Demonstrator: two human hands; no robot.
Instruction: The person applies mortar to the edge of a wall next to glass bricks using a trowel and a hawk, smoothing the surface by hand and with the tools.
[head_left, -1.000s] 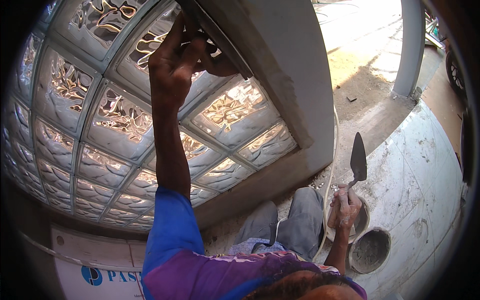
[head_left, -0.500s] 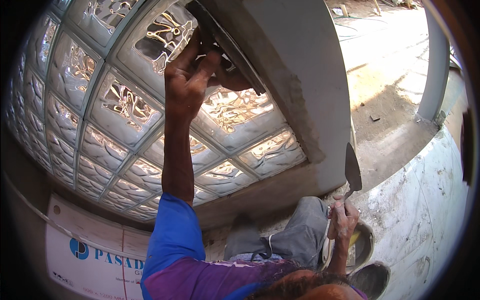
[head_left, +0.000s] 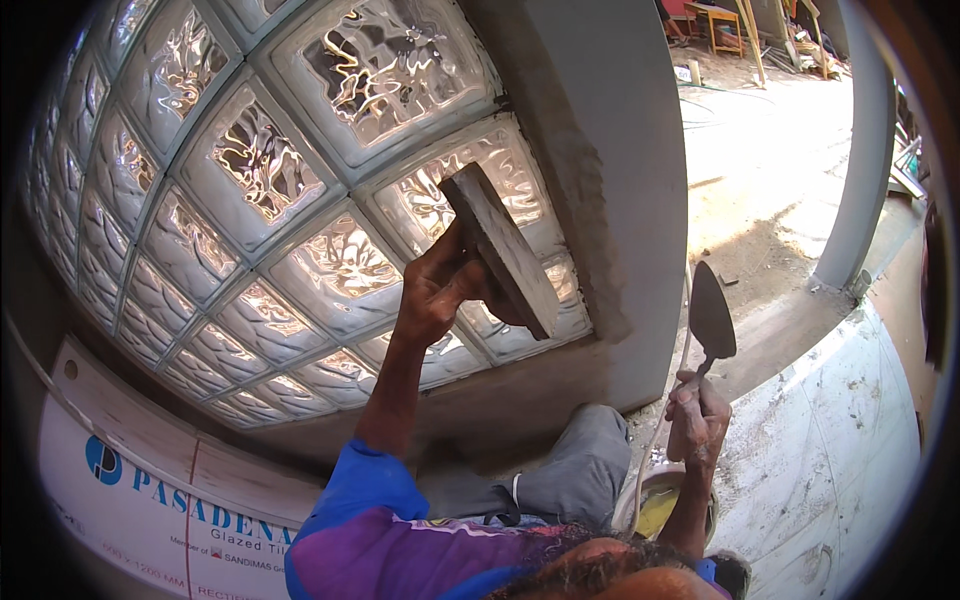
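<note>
My left hand (head_left: pixel 438 292) is wrapped round a rectangular hand float (head_left: pixel 505 255), held over the glass-block panel (head_left: pixel 255 160) beside the grey rendered border (head_left: pixel 585 230); I cannot tell whether the float touches the glass. My right hand (head_left: pixel 697 420), dusted pale, grips the handle of a pointed trowel (head_left: pixel 711 315), whose dark blade stands upright to the right of the panel. Below that hand, partly hidden by my forearm, is a bucket (head_left: pixel 640 490) with something yellow inside. My knee in grey trousers (head_left: pixel 570 460) is under the panel.
A pale dusty board (head_left: pixel 820 430) lies at lower right, near a cord (head_left: pixel 686 300). A grey post (head_left: pixel 855 150) rises beside sunlit ground with timber and a wooden table (head_left: pixel 725 22) behind. A printed white carton (head_left: pixel 80 410) is at lower left.
My left hand has brought the float down from the upper edge of the panel to its lower blocks, uncovering the block above. My right hand keeps the trowel raised, shifted slightly.
</note>
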